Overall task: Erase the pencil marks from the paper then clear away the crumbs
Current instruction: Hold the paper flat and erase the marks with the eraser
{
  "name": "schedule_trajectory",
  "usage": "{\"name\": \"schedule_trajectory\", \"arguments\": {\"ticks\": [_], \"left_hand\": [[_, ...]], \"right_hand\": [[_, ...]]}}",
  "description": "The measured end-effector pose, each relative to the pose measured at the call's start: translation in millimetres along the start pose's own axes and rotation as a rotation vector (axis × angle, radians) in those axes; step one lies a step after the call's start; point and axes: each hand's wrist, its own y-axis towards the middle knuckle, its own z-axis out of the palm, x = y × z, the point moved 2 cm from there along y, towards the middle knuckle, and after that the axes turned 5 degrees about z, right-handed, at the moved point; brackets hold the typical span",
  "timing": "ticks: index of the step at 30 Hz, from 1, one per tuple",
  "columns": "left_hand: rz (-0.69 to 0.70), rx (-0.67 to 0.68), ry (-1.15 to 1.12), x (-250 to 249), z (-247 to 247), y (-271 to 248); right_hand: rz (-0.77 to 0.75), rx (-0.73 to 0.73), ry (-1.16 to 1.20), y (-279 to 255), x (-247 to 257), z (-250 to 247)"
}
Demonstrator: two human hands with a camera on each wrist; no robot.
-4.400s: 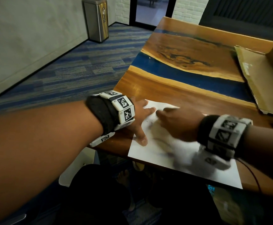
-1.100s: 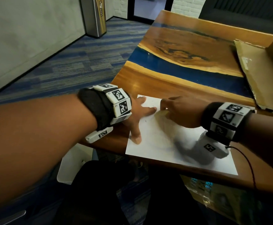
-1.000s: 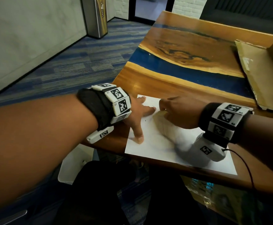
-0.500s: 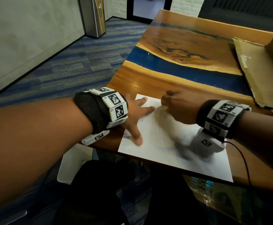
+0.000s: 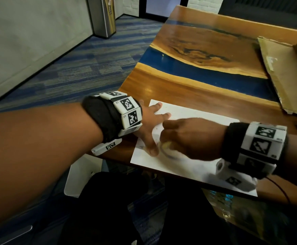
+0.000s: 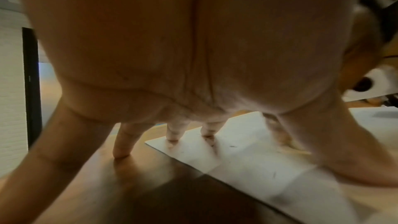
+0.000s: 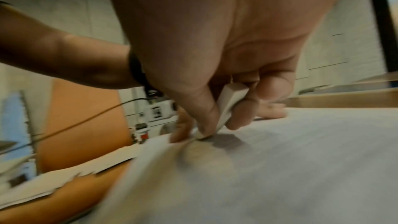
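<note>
A white sheet of paper [image 5: 195,119] lies at the near edge of the wooden table [image 5: 188,85]. My left hand [image 5: 151,124] presses flat on the sheet's left part with fingers spread straight. My right hand [image 5: 184,137] pinches a white eraser [image 7: 228,101] between thumb and fingers, its tip down on the paper [image 7: 280,159] beside the left thumb. A curved pencil mark [image 5: 170,155] shows under the right hand. Small dark specks [image 6: 232,146] lie on the paper [image 6: 247,159] in the left wrist view.
A flattened cardboard box [image 5: 285,73] lies on the table's right side. A blue resin band [image 5: 197,69] crosses the tabletop. A metal bin [image 5: 102,15] stands on the carpet at the far left. A white chair seat [image 5: 80,174] sits below the table edge.
My right hand with the eraser has slid from the sheet's far edge toward me, down beside the left thumb. The left hand stays pressed on the paper.
</note>
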Motion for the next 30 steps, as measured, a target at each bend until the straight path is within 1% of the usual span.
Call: {"name": "schedule_trajectory", "arguments": {"ticks": [1, 4, 5, 6, 8, 9, 10, 13, 14, 15, 16, 17, 18, 19, 20, 22, 23, 24, 25, 26, 27, 28, 29, 30], "left_hand": [[0.000, -0.001, 0.012, 1, 0, 1], [-0.010, 0.002, 0.032, 4, 1, 3], [-0.012, 0.003, 0.031, 4, 1, 4], [-0.012, 0.001, 0.024, 4, 1, 4], [-0.012, 0.002, -0.003, 4, 1, 3], [-0.010, 0.001, -0.007, 4, 0, 3], [-0.009, 0.002, -0.001, 4, 0, 4], [-0.016, 0.014, 0.013, 5, 1, 5], [-0.019, 0.016, 0.015, 4, 1, 5], [-0.019, 0.016, 0.021, 4, 1, 4], [-0.017, 0.013, 0.019, 3, 0, 3], [-0.016, 0.012, 0.011, 2, 0, 2], [-0.015, 0.009, 0.001, 2, 0, 2], [-0.014, 0.007, -0.001, 2, -1, 3], [-0.013, 0.007, 0.005, 2, -1, 3], [-0.011, 0.010, 0.021, 3, 1, 4], [-0.013, 0.011, 0.024, 3, 1, 4], [-0.014, 0.011, 0.024, 3, 1, 4], [-0.014, 0.007, 0.020, 2, 0, 2], [-0.013, 0.005, 0.010, 2, -1, 1], [-0.010, 0.005, 0.002, 1, -1, 1], [-0.008, 0.004, -0.001, 1, -1, 1], [-0.009, 0.007, 0.004, 2, -1, 2], [-0.008, 0.010, 0.014, 2, -1, 3]], "right_hand": [[0.032, -0.019, -0.020, 2, -10, -4], [0.272, -0.126, -0.105, 4, -52, -13], [0.280, -0.137, -0.104, 2, -49, -12], [0.232, -0.139, -0.074, 2, -37, -9], [0.030, -0.072, -0.020, -2, 0, -3], [0.006, -0.042, 0.012, -4, 6, -2], [0.029, -0.041, 0.007, -2, 0, -5], [0.275, -0.116, -0.073, 4, -41, -17], [0.300, -0.135, -0.085, 5, -46, -15], [0.273, -0.146, -0.087, 5, -36, -14], [0.198, -0.135, -0.072, 7, -23, -8], [0.088, -0.092, -0.053, 5, -7, -2], [0.014, -0.058, -0.025, 2, 2, 2], [0.018, -0.039, -0.016, 1, 3, -2], [0.077, -0.050, -0.011, 3, -9, -6], [0.263, -0.097, -0.019, 2, -36, -13], [0.315, -0.104, -0.030, 2, -43, -13], [0.300, -0.118, -0.016, 2, -37, -12], [0.233, -0.116, 0.002, 3, -24, -10], [0.122, -0.087, 0.022, 2, -5, -6], [0.043, -0.042, 0.054, 0, 9, -3], [0.032, -0.005, 0.070, -2, 12, -4], [0.068, -0.001, 0.061, 0, 4, -8], [0.139, -0.030, 0.046, 3, -11, -11]]}}
